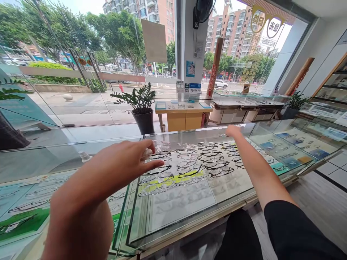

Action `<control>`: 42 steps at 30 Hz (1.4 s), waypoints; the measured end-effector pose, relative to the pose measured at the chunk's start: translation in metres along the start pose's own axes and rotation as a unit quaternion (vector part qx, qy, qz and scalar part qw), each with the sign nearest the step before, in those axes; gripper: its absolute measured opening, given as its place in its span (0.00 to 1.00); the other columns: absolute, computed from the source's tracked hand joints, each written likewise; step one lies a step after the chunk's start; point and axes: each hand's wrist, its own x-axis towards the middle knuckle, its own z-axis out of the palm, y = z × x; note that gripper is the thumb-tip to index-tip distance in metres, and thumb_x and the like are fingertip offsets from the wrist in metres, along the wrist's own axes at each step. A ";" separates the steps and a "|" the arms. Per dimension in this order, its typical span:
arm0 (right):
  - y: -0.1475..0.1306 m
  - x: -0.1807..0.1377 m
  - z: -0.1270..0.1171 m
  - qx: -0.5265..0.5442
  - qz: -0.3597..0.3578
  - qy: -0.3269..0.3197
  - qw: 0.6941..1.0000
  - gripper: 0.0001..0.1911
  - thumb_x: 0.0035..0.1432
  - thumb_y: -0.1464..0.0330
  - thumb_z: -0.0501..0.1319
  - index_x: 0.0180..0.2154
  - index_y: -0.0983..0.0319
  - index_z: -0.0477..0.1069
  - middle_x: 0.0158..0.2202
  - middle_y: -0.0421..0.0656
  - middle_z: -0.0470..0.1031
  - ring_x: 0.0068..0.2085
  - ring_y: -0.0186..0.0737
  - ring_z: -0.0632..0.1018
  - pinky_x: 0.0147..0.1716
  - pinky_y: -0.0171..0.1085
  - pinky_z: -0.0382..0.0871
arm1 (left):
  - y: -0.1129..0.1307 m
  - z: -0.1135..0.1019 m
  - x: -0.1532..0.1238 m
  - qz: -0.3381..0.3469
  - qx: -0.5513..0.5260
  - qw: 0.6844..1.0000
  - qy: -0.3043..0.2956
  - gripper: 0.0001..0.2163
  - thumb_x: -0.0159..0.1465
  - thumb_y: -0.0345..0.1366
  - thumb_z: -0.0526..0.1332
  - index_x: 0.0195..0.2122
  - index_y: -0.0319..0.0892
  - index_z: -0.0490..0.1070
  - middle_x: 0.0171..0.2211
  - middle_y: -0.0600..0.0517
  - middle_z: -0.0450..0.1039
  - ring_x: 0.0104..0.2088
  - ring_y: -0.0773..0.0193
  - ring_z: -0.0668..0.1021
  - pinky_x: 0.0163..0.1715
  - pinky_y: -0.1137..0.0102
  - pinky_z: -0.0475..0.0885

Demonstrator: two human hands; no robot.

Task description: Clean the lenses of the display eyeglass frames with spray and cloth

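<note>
My left hand [138,155] hovers over the left rows of eyeglasses on the glass counter [173,222]. Its thumb is stretched out to the right, while the fingers curl round something small and whitish [146,154] that I cannot make out. Beneath and beside it lie several pairs of glasses [189,169], set out in columns. At the counter's far side my right hand [232,130] reaches down, its fingers mostly hidden behind the back of the hand. Just left of it is a thin-framed pair of glasses [223,135]; whether the hand touches it, I cannot tell.
A white nozzle [85,156] shows behind my left forearm. More frames lie in the left display case [35,195] and the right display case [292,144]. Beyond the counter stand a potted plant [142,108] and a small wooden display table [176,122], before large windows.
</note>
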 end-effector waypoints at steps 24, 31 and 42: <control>-0.140 -0.261 -0.074 0.409 -0.526 0.326 0.671 0.19 0.68 0.69 0.60 0.49 0.46 0.87 0.40 0.37 0.90 0.43 0.48 0.86 0.52 0.53 0.70 | 0.009 0.024 0.069 -0.033 -0.592 0.805 0.021 0.26 0.54 0.58 0.77 0.40 0.42 0.76 0.21 0.58 0.63 0.20 0.72 0.62 0.20 0.74 0.51; -0.149 -0.255 -0.066 0.488 -0.542 0.282 0.623 0.14 0.72 0.66 0.62 0.49 0.46 0.85 0.47 0.38 0.89 0.49 0.48 0.86 0.56 0.55 0.72 | 0.009 0.027 0.069 -0.027 -0.601 0.788 0.134 0.24 0.50 0.51 0.81 0.40 0.42 0.77 0.23 0.57 0.69 0.21 0.71 0.67 0.20 0.73 0.57; -0.169 -0.225 -0.060 0.696 -0.447 -0.029 0.561 0.12 0.60 0.56 0.73 0.39 0.57 0.81 0.39 0.43 0.85 0.42 0.43 0.82 0.51 0.50 0.79 | 0.019 0.029 0.067 -0.021 -0.539 0.810 0.228 0.19 0.53 0.47 0.80 0.40 0.43 0.83 0.27 0.53 0.77 0.24 0.69 0.73 0.22 0.72 0.64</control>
